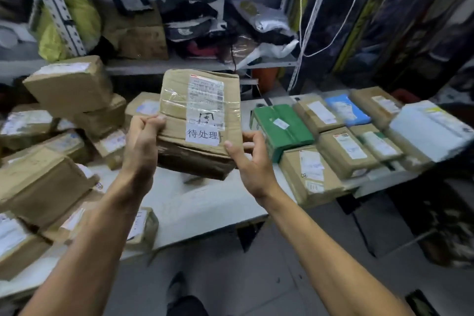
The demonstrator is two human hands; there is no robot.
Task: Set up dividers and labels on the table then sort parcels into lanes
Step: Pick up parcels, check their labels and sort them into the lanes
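Observation:
I hold a brown cardboard parcel (184,110) up over the white table (205,202), tilted toward me. It carries a shipping label at the top and a white sticker with printed characters near its lower edge. My left hand (143,141) grips its left edge, thumb on top. My right hand (248,159) holds the lower right corner, thumb on the top face and fingers underneath. On the right stand parcels in rows, among them a green box (282,128) and a blue packet (346,109).
A loose heap of brown parcels (51,156) fills the table's left side. Shelves (159,64) with bags and clothing stand behind the table. White cords (315,7) hang at the back right. Dark floor lies below the table's front edge.

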